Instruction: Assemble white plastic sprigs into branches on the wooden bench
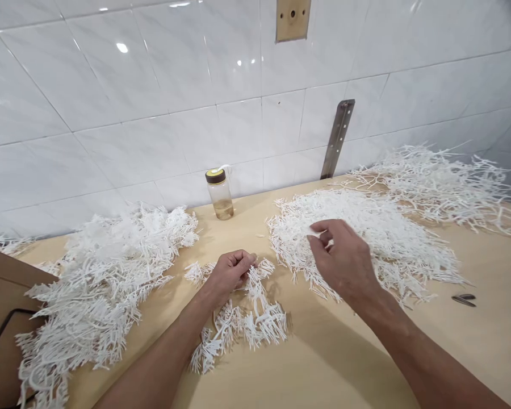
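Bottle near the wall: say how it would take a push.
Nudged low, the bottle would probably slide before tipping, since its liquid sits near the bottom. Pushed at the dark lid, it might topple, being taller than wide. On its side, its round body would likely roll.

1. White branching cluster [262,325]: many fine-tipped sprigs on bent stems, spread in a loose curve at six o'clock
2. White sprig pile [392,236]: short, thin, tangled pieces, heaped low and wide, between three and four o'clock
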{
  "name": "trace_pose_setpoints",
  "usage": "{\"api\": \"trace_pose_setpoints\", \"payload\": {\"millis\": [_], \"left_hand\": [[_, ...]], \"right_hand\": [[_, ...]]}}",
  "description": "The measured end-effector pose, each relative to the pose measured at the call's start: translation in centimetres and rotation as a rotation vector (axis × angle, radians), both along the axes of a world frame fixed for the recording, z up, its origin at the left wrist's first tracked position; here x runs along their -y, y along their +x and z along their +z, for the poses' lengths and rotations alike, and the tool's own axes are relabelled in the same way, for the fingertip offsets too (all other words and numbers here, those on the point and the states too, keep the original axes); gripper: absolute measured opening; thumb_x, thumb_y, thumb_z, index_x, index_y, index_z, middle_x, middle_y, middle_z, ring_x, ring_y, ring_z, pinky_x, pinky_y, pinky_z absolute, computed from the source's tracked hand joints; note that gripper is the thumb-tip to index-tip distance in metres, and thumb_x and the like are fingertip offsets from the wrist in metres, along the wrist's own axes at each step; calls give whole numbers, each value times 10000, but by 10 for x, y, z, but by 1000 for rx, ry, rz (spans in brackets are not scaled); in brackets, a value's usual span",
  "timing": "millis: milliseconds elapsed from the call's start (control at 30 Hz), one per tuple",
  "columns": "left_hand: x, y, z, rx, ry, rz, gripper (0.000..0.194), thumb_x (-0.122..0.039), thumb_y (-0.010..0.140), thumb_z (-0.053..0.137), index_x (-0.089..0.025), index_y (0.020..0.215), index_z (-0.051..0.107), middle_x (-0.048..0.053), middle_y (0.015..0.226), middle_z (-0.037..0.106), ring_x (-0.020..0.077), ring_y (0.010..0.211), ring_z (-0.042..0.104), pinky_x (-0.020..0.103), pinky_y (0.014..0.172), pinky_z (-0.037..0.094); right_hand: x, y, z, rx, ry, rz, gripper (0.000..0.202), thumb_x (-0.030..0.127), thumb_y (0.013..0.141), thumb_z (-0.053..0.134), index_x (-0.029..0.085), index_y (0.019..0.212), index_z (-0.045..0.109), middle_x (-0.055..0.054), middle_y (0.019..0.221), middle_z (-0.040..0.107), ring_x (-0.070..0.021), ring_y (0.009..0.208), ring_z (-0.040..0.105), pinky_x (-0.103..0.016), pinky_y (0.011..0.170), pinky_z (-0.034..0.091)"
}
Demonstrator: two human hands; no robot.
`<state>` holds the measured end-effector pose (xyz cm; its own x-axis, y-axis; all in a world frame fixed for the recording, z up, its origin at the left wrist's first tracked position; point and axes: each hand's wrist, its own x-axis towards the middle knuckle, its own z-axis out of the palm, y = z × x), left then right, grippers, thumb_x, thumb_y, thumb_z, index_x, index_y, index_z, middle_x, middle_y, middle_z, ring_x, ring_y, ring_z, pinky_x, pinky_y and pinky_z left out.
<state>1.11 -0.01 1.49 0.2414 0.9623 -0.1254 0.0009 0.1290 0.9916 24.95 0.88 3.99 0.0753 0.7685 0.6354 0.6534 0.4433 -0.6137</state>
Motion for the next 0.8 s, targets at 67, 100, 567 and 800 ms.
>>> {"api": "trace_pose_setpoints", "payload": {"millis": [67, 100, 567, 800], "left_hand": [[0, 1, 1, 10, -17, 12, 439, -577, 776, 701, -161, 721, 571, -105, 430, 345, 20, 362, 210, 180, 394, 135], [1, 1, 2, 9, -28, 19, 444, -581, 766, 706, -163, 715, 568, -101, 426, 360, 21, 355, 224, 178, 388, 136], [12, 21, 8, -147, 27, 164, 449, -586, 781, 660, -178, 649, 526, -69, 412, 481, 42, 300, 333, 175, 330, 237], [13, 22, 10, -176, 38, 138, 468, -608, 762, 669, -182, 642, 519, -71, 401, 453, 49, 321, 331, 178, 339, 239]], "right_hand": [[-2, 4, 1, 11, 11, -76, 232, 294, 877, 598, 144, 1050, 634, -121, 951, 651, -187, 678, 615, -332, 576, 522], [0, 1, 1, -1, -30, -23, 239, 305, 885, 594, 146, 1057, 640, -114, 929, 658, -189, 679, 621, -330, 573, 527], [24, -56, -25, -54, -549, 441, 188, 283, 886, 532, 206, 860, 702, -1, 725, 682, -140, 616, 560, -262, 566, 411], [21, -54, -23, -229, -748, 558, 209, 362, 873, 568, 191, 756, 596, 17, 669, 590, -110, 534, 514, -230, 496, 392]]}}
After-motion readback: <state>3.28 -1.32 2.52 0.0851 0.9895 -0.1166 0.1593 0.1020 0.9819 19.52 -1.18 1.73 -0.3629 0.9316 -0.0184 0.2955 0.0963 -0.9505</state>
